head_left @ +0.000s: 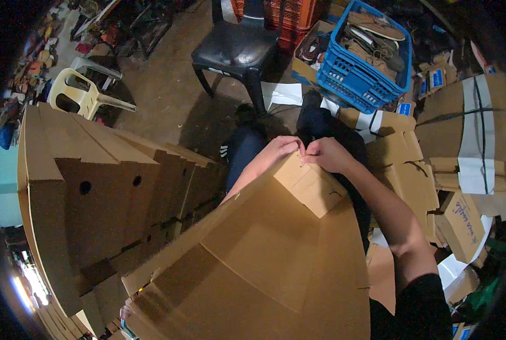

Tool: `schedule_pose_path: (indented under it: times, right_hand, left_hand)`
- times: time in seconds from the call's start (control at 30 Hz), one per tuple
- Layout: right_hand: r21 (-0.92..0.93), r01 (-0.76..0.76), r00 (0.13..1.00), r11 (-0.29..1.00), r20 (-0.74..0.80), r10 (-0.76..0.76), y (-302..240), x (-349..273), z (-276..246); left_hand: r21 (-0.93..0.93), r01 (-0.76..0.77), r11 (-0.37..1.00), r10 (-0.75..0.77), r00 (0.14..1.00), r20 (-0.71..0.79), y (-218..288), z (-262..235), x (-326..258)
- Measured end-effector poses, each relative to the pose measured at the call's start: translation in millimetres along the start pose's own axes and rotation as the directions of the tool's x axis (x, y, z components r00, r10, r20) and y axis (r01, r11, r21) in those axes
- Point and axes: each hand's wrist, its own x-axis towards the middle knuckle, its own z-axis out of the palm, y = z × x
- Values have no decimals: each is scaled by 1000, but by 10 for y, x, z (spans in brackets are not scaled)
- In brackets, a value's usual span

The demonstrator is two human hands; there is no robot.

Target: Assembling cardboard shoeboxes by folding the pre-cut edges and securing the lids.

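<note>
A large open brown cardboard box (258,255) rests across my lap, its inside facing up. At its far end a short flap (309,184) stands folded, with a small dark slit or mark near one corner. My left hand (284,148) is closed on the top edge of that end, fingers pinched against the cardboard. Beside it, almost touching, my right hand (327,155) also has its fingers bent and pressed at the same edge. Whether anything small sits between the fingertips is hidden.
Several brown boxes with round holes (111,181) stand to the left. Ahead is a black plastic chair (236,48), with a cream chair (83,93) farther left. A blue crate (360,85) holds shoes. Tied cardboard (443,127) and flattened boxes (403,181) lie at the right.
</note>
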Motion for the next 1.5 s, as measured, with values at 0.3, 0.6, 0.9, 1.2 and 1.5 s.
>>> schedule_pose_path:
  times: [0.3,0.6,0.9,1.2,1.5]
  right_hand:
    - [49,-26,1000,998,-12,26,11,-34,-21]
    - [-35,-19,999,999,28,20,-17,-383,-69]
    - [161,-140,959,977,266,94,283,-1016,-434]
    - [155,-97,968,983,243,57,203,-970,-380]
    - [-522,-47,997,852,21,68,-211,-708,-69]
  left_hand:
    - [6,55,998,-55,997,-61,82,34,-30]
    - [1,44,999,-43,997,-65,58,-42,-49]
    - [-11,5,1000,-6,997,-75,1,-7,-7]
    - [23,15,1000,-13,996,-84,51,6,-5]
    - [83,-2,997,9,996,-91,16,-20,10]
